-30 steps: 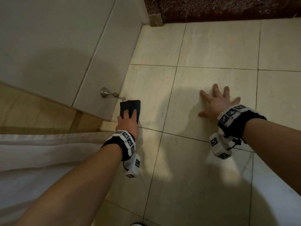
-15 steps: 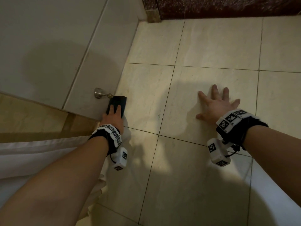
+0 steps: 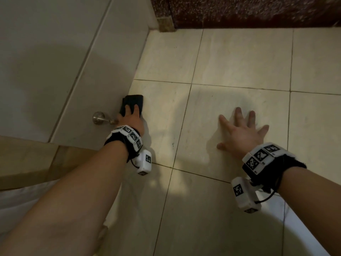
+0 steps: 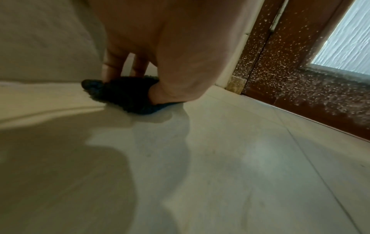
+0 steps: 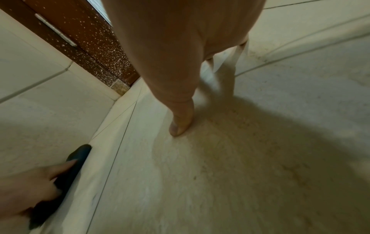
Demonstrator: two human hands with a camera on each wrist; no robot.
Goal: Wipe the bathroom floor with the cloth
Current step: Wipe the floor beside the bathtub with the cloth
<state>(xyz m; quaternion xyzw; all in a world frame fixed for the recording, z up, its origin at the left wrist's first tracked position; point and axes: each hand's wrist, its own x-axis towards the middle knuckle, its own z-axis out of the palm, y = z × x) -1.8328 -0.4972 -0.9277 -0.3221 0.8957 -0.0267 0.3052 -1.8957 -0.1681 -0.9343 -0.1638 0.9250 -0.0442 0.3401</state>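
Note:
A dark folded cloth (image 3: 133,102) lies on the pale tiled floor (image 3: 230,58), right against the base of the white wall panel (image 3: 55,52). My left hand (image 3: 132,119) presses down on the cloth's near half with its fingers laid over it. In the left wrist view the fingers (image 4: 110,69) and thumb come down onto the fuzzy cloth (image 4: 124,96). My right hand (image 3: 241,132) rests flat on a floor tile to the right, fingers spread, holding nothing. From the right wrist, the cloth (image 5: 74,159) shows at the wall's foot.
A metal door stopper (image 3: 98,118) sticks out of the wall just left of my left wrist. A dark red speckled door (image 3: 239,10) closes the far side. White fabric (image 3: 18,204) lies at the lower left.
My left hand has slid the cloth left to the wall, then forward along its base past the door stopper. The right hand has stayed flat on its tile.

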